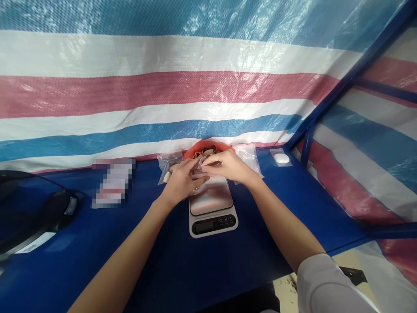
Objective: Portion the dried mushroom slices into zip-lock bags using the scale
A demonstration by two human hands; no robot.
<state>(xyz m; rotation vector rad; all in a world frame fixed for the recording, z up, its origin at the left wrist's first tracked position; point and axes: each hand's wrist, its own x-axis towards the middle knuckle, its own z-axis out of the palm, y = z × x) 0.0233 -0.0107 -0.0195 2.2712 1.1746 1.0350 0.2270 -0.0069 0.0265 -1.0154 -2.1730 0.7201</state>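
Over the plate of a white kitchen scale (213, 198), my two hands meet around a clear plastic bag (198, 170). My left hand (181, 180) is curled along the bag's left side, thumb pointing right. The fingertips of my right hand (232, 167) pinch it near the top from the other side. Much of the bag is hidden by my fingers, and I cannot make out what is in it. Just behind my hands is a red container (195, 150) holding brown, dark-edged pieces (210, 151). The scale's display (204, 226) looks dark.
A clear bag (167, 163) with pale pieces lies left of my hands, another clear bag (249, 158) to the right. Farther right sits a white round object (281, 158) in a small bag. Black gear (55, 213) and a blurred-out packet (114, 182) lie left. Striped sheeting (163, 91) walls the back.
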